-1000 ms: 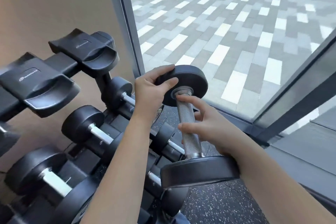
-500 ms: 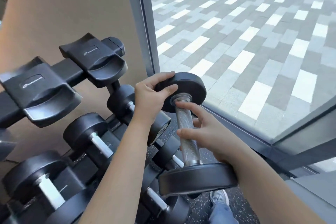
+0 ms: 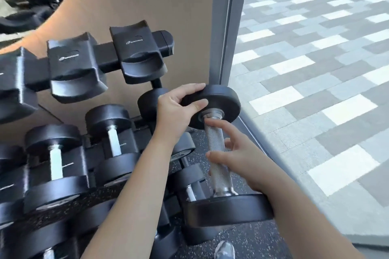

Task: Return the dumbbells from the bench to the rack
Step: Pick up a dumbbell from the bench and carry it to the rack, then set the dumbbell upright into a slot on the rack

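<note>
The dumbbell [image 3: 213, 139] is up in the air just right of the rack [image 3: 139, 57], near the window [image 3: 315, 69], its far end pinched at the rim by the left hand [image 3: 174, 111] while the right hand [image 3: 242, 160] curls loosely round the metal handle, forefinger stretched out.

To the left of your left hand [image 3: 174, 111], the rack [image 3: 105, 54] is carrying black dumbbells [image 3: 55, 164] on its lower tiers.

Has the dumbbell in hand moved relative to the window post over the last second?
Yes. The dumbbell has shifted left, toward the rack: its far head sat right of the window post before, and now lies below the post's foot.
</note>
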The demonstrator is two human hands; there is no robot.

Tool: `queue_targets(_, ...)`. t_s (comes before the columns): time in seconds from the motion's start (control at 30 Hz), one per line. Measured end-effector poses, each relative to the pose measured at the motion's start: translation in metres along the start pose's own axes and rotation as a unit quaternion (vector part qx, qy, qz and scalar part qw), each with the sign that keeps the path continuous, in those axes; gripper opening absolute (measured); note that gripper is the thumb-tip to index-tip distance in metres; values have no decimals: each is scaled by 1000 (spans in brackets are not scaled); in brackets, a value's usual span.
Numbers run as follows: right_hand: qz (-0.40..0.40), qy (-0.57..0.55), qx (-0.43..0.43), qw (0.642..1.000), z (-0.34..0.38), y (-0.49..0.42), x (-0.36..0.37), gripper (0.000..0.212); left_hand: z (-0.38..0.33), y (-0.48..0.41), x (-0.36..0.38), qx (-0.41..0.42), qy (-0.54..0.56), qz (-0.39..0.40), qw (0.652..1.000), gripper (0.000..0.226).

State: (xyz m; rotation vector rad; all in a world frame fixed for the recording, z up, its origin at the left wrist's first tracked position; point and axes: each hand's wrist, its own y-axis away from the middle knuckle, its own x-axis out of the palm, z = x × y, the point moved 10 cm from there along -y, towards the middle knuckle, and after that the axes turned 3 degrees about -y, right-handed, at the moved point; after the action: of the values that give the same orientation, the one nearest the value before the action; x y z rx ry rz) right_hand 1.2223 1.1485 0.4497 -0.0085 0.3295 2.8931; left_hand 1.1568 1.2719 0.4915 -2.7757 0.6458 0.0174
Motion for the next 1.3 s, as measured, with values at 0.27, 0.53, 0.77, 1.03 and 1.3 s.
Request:
queue_targets(0.27, 54, 10, 10, 998, 3, -15, -13, 56, -3, -7, 4, -6, -15, -36, 999, 40)
queue_targets(0.53, 46, 31, 4, 998, 9, -50, -11, 58, 13, -36, -9, -9, 20, -49, 999, 40)
queue_targets(0.77, 26, 39, 4, 999, 21, -101, 5, 57, 30, -84, -34, -27, 39, -36, 998, 38)
queue_targets(1.03, 26, 45, 2, 999, 45, -174, 45, 57, 53, -148, -94, -31, 55, -36, 997, 38)
queue_targets(1.3, 53, 68, -14, 996, 73, -269, 82, 61, 66, -211, -159, -14, 34, -102, 994, 38)
